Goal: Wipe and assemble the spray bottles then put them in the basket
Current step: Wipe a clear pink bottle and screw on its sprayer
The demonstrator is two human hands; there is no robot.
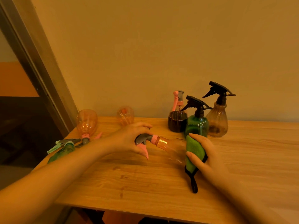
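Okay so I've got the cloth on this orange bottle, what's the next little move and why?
Probably slide the green cloth along the orange bottle toward its neck. Your right hand presses the cloth around the base end only, while your left hand holds the spray head steady, so the bottle's middle looks unwiped.
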